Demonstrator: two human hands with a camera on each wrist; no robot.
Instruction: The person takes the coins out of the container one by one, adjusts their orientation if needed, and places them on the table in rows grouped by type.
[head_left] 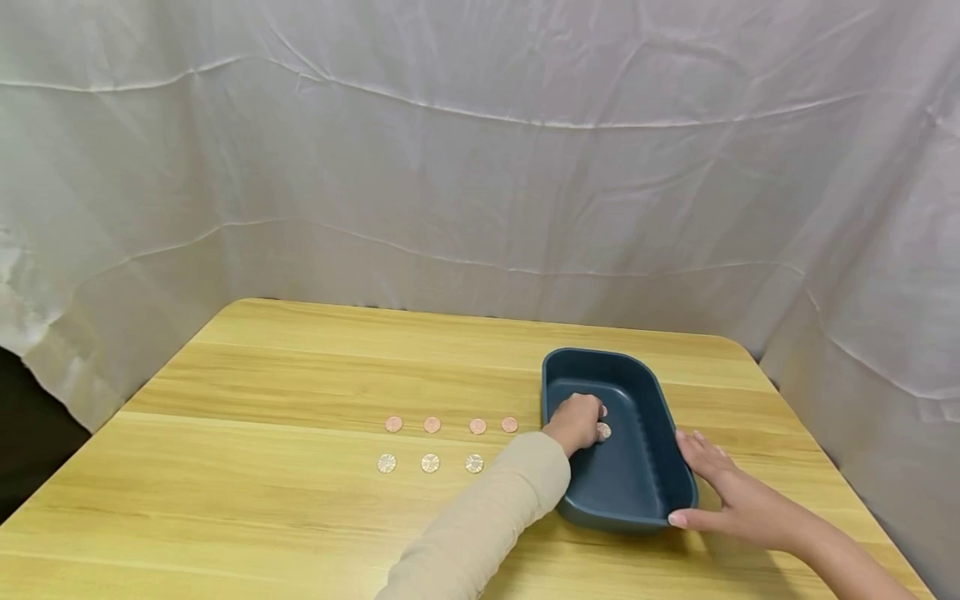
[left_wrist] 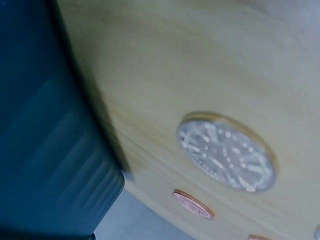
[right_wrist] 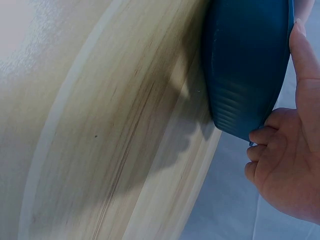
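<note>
Inside a dark blue basin (head_left: 630,467), my left hand (head_left: 576,421) has its fingers curled and pinches a coin (head_left: 603,432). A small pinkish piece (head_left: 604,411) shows beside those fingers; I cannot tell what it is. My right hand (head_left: 723,487) grips the basin's near right corner from outside, thumb at the near rim and fingers along the right wall. In the right wrist view its fingers (right_wrist: 262,137) bend against the basin (right_wrist: 245,65). The left wrist view shows the basin's outer wall (left_wrist: 55,140), but not the left hand.
Left of the basin lie two rows of coins on the wooden table (head_left: 262,500). Copper coins (head_left: 432,425) form the far row, silver coins (head_left: 430,463) the near one. A silver coin (left_wrist: 227,152) looms large in the left wrist view. Pale cloth (head_left: 450,167) hangs behind.
</note>
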